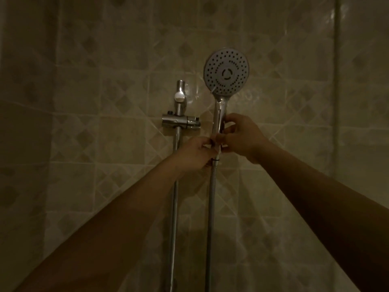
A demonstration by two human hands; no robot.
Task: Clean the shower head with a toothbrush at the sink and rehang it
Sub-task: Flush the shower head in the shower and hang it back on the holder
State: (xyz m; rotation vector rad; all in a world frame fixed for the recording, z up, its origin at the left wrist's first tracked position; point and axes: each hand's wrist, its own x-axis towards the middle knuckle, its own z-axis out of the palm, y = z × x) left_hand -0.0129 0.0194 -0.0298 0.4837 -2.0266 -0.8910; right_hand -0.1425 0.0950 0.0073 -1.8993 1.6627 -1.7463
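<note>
A chrome shower head (226, 71) with a round grey spray face stands upright in front of the tiled wall, to the right of the rail. My right hand (240, 137) grips the lower part of its handle. My left hand (197, 151) pinches the joint where the metal hose (210, 207) meets the handle's bottom end. The hose hangs straight down from there. The holder bracket (181, 121) on the chrome rail (175, 207) sits empty, left of the shower head. No toothbrush or sink is in view.
Beige patterned tiles (105, 102) cover the wall behind everything. A round knob (179, 96) sits on the rail above the bracket. A wall corner or pipe (336, 81) runs vertically at the right. The light is dim.
</note>
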